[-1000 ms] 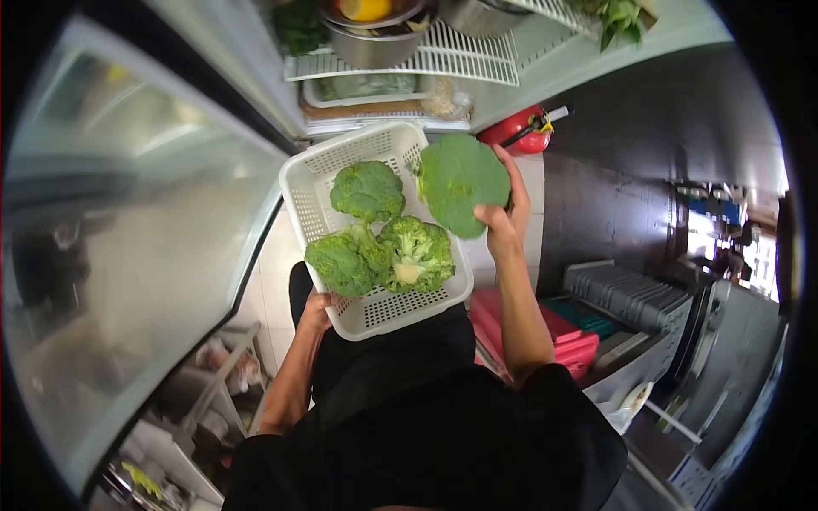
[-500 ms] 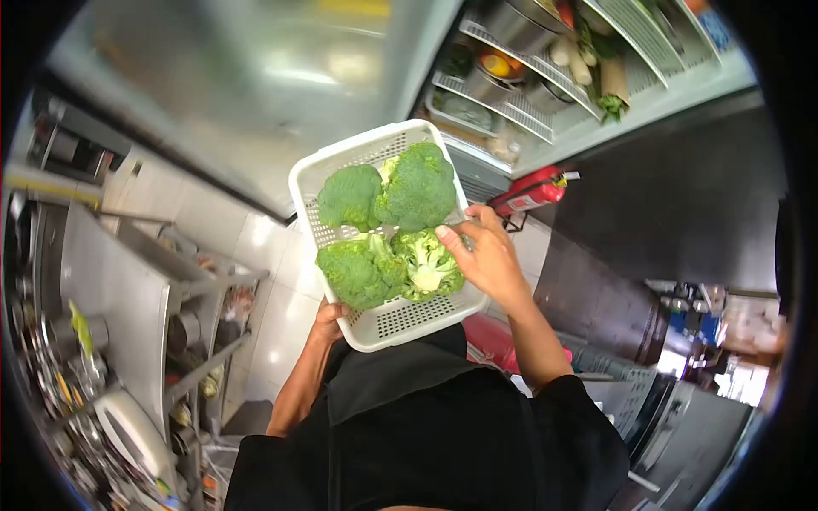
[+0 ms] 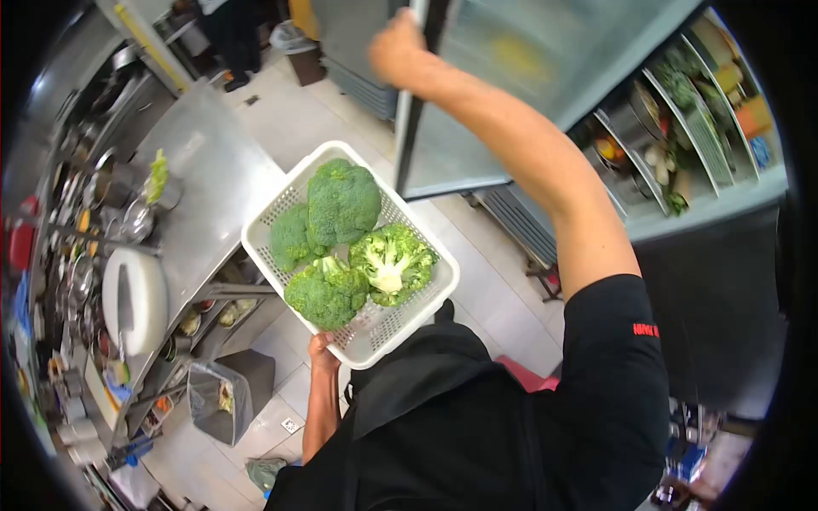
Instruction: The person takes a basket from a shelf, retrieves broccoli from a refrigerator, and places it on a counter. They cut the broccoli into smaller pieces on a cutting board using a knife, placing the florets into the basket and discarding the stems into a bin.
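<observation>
A white perforated plastic basket (image 3: 407, 334) is held in front of my body, tilted in view. Inside lie several green broccoli heads (image 3: 344, 201), one of them turned with its pale cut stem (image 3: 390, 277) up. My left hand (image 3: 322, 349) grips the basket's near left corner, its thumb at the rim and the other fingers hidden beneath. Reaching far forward, my right hand (image 3: 398, 51) is closed at the outer edge of the open glass fridge door (image 3: 503, 77); its fingertips are hidden.
Fridge shelves (image 3: 682, 128) with pots and vegetables stand at the right. To the left is a steel table (image 3: 204, 162) with a white cutting board (image 3: 136, 300) near utensils. A lined bin (image 3: 217, 400) sits on the floor below. Another person's legs (image 3: 230, 38) show at the back.
My right hand has left the broccoli and basket and reached out to the fridge door's edge. The basket has shifted left and turned in view, still in my left hand.
</observation>
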A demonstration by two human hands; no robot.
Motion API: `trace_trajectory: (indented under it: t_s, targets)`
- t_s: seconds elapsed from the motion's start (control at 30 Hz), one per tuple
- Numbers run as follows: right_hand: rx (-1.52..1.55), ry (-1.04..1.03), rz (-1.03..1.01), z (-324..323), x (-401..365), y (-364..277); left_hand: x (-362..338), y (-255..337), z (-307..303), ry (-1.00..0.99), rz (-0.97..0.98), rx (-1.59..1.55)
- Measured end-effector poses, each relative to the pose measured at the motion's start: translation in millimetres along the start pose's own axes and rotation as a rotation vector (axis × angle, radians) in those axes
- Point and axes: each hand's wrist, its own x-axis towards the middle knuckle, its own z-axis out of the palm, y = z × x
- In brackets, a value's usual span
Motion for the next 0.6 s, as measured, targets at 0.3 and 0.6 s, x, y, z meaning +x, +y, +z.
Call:
trace_trajectory:
  t_s: [0.3, 0.6]
  targets:
    - [0.167, -0.079, 0.092, 27, -123, 11, -39, -39, 27, 0.194, 0.353, -0.129]
    - [1.097, -1.113, 0.54, 222, -579, -122, -47, -66, 44, 0.337, 0.459, -0.206]
